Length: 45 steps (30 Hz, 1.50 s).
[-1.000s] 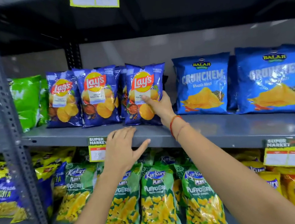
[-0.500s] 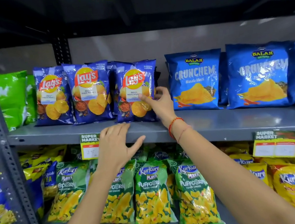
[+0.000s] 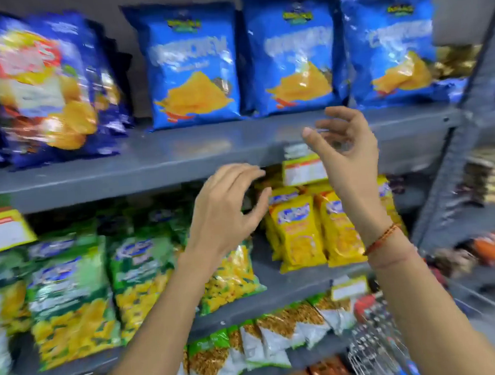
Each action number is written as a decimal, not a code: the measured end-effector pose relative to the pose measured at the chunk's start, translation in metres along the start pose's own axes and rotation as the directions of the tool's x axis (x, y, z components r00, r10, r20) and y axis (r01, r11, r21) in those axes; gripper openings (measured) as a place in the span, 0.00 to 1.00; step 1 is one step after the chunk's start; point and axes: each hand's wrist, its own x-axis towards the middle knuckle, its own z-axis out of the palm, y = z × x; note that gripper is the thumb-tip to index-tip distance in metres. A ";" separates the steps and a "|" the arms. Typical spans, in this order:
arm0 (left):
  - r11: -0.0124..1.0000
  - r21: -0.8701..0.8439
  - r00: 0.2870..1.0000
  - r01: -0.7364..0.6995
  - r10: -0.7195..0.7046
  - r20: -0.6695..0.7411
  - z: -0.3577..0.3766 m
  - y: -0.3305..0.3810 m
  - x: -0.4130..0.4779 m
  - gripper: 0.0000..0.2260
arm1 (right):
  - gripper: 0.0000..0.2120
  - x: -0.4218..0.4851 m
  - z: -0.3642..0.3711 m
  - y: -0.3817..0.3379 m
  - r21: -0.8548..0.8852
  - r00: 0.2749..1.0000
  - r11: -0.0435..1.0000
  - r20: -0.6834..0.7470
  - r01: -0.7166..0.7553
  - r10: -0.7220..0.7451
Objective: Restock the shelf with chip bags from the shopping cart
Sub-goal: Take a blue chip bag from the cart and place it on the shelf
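Dark blue Lay's chip bags (image 3: 43,88) stand upright at the left of the grey shelf (image 3: 178,160), blurred by motion. Three light blue Crunchem bags (image 3: 190,63) stand to their right. My right hand (image 3: 345,155) hovers in front of the shelf edge, fingers apart and curled, holding nothing. My left hand (image 3: 227,213) hangs lower, in front of the shelf below, also empty with fingers spread. A corner of the wire shopping cart (image 3: 374,346) shows at the bottom right; its contents are hidden.
Green Kurkure bags (image 3: 70,292) and yellow bags (image 3: 301,230) fill the shelf below. White and green snack packs (image 3: 254,348) sit lower still. Price tags (image 3: 304,170) hang on shelf edges. A grey upright (image 3: 458,151) divides off another rack at the right.
My right hand has let go of the Lay's bag and pulled back to the right. My left hand lifted off the shelf edge. The view swung right and down, bringing the cart into sight.
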 end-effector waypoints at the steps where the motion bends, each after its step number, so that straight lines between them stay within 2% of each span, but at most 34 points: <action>1: 0.998 -0.054 0.999 -0.027 0.029 0.034 0.021 0.012 -0.002 0.12 | 0.15 -0.003 -0.025 0.011 -0.042 0.999 0.999 -0.038 -0.024 0.023; 7: 0.935 -0.353 0.931 -0.040 0.163 0.327 0.146 0.083 -0.040 0.10 | 0.14 -0.045 -0.157 0.086 -0.280 0.956 0.928 -0.230 -0.247 0.185; 10: 0.899 -0.437 0.881 0.020 0.191 0.433 0.204 0.116 -0.067 0.07 | 0.11 -0.081 -0.212 0.130 -0.388 0.904 0.828 -0.302 -0.405 0.301; 13: 0.862 -0.482 0.783 0.158 0.188 0.593 0.257 0.144 -0.098 0.08 | 0.09 -0.122 -0.261 0.175 -0.460 0.821 0.684 -0.385 -0.567 0.421; 15: 0.832 -0.486 0.705 0.268 0.174 0.688 0.289 0.162 -0.123 0.10 | 0.14 -0.152 -0.291 0.204 -0.444 0.719 0.566 -0.438 -0.695 0.540; 17: 0.817 -0.463 0.595 0.343 0.192 0.780 0.320 0.177 -0.149 0.11 | 0.17 -0.184 -0.317 0.231 -0.411 0.597 0.436 -0.482 -0.801 0.642; 22: 0.857 -0.320 0.335 0.404 0.187 0.923 0.386 0.206 -0.207 0.14 | 0.22 -0.266 -0.360 0.287 -0.275 0.269 0.128 -0.575 -0.953 0.773; 25: 0.884 -0.181 0.121 0.431 0.142 0.982 0.421 0.219 -0.238 0.19 | 0.13 -0.307 -0.372 0.313 -0.171 0.094 0.000 -0.541 -0.985 0.836; 27: 0.909 -0.084 -0.030 0.408 0.105 0.994 0.447 0.226 -0.250 0.23 | 0.17 -0.324 -0.378 0.330 -0.080 0.037 -0.006 -0.521 -0.997 0.853; 28: 0.907 -0.050 -0.073 0.417 0.088 0.993 0.460 0.229 -0.253 0.24 | 0.16 -0.328 -0.380 0.336 -0.025 0.008 -0.006 -0.520 -1.000 0.854; 30: 0.881 0.027 -0.108 0.472 0.028 0.994 0.486 0.237 -0.257 0.23 | 0.15 -0.333 -0.386 0.351 0.081 -0.047 -0.005 -0.531 -0.997 0.846; 33: 0.793 0.174 -0.149 0.584 -0.105 0.983 0.521 0.248 -0.271 0.23 | 0.27 -0.333 -0.396 0.375 0.239 -0.084 0.059 -0.544 -0.969 0.835; 37: 0.622 0.431 -0.287 0.654 -0.324 0.902 0.551 0.255 -0.306 0.30 | 0.39 -0.331 -0.402 0.405 0.276 -0.126 0.031 -0.533 -0.961 0.837; 39: 0.512 0.506 -0.355 0.694 -0.369 0.859 0.558 0.260 -0.321 0.30 | 0.43 -0.331 -0.404 0.416 0.338 -0.143 0.041 -0.502 -0.940 0.853; 41: 0.433 0.529 -0.382 0.730 -0.383 0.841 0.564 0.262 -0.332 0.29 | 0.43 -0.331 -0.405 0.424 0.365 -0.143 0.056 -0.497 -0.929 0.856; 45: 0.465 0.569 -0.418 0.679 -0.392 0.819 0.565 0.251 -0.340 0.30 | 0.49 -0.332 -0.405 0.429 0.326 -0.159 0.027 -0.531 -0.945 0.832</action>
